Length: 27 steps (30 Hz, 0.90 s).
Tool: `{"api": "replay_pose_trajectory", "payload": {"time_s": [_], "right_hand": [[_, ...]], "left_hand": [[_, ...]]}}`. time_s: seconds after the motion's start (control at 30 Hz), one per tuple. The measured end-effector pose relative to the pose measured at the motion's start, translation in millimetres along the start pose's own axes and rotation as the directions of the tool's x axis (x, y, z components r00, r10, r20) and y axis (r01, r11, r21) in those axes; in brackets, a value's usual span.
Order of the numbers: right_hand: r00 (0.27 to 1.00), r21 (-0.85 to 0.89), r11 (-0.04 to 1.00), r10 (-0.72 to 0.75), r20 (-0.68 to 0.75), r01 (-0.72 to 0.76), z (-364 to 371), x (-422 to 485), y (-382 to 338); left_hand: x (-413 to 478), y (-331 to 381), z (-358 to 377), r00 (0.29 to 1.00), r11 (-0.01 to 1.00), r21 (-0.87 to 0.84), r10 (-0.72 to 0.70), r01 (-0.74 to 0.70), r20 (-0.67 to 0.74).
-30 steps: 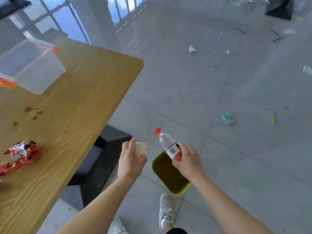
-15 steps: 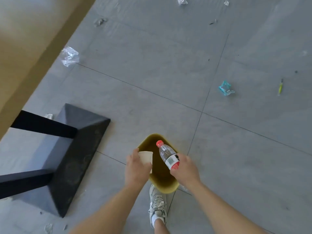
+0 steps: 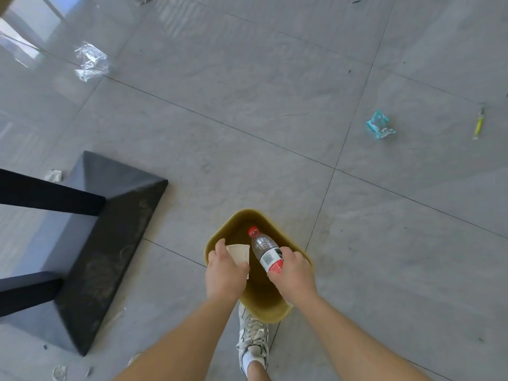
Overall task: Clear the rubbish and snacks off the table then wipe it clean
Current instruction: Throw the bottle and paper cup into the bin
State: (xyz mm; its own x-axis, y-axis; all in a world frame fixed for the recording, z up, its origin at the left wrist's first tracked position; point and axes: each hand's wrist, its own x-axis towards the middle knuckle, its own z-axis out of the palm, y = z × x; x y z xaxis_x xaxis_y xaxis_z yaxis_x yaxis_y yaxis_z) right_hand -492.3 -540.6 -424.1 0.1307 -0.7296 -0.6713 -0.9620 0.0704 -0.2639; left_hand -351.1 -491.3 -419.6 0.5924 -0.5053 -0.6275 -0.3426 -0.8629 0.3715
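A mustard-yellow waste bin (image 3: 248,215) stands on the grey tiled floor just in front of my shoe. My left hand (image 3: 225,273) grips a white paper cup (image 3: 239,253) over the bin's left side. My right hand (image 3: 294,273) holds a clear plastic bottle (image 3: 265,250) with a red cap and a white-and-red label, its cap pointing away from me above the bin's opening. Both hands hover over the bin. The table top is out of view.
The table's black base (image 3: 110,232) and two black legs lie to the left. Litter on the floor: a crumpled clear wrapper (image 3: 90,61) far left, a teal packet (image 3: 380,125) and a yellow pen (image 3: 478,125) to the right. My white sneaker (image 3: 253,336) stands behind the bin.
My view has tilted down from the table to the floor. Both hands, with cup and bottle, have come over the bin's opening.
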Motion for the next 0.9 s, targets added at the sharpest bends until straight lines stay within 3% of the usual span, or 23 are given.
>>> {"api": "replay_pose_trajectory", "payload": {"time_s": [0.4, 0.9], "right_hand": [[0.997, 0.081, 0.994, -0.072, -0.021, 0.074, -15, 4, -3], [0.986, 0.001, 0.987, -0.158, -0.044, 0.158, -44, -23, -44]], "left_hand": [[5, -2, -23, 0.984, 0.961, 0.212, 0.174, -0.176, 0.031], [-17, -7, -84, 0.9, 0.807, 0.438, 0.436, -0.395, 0.009]]}}
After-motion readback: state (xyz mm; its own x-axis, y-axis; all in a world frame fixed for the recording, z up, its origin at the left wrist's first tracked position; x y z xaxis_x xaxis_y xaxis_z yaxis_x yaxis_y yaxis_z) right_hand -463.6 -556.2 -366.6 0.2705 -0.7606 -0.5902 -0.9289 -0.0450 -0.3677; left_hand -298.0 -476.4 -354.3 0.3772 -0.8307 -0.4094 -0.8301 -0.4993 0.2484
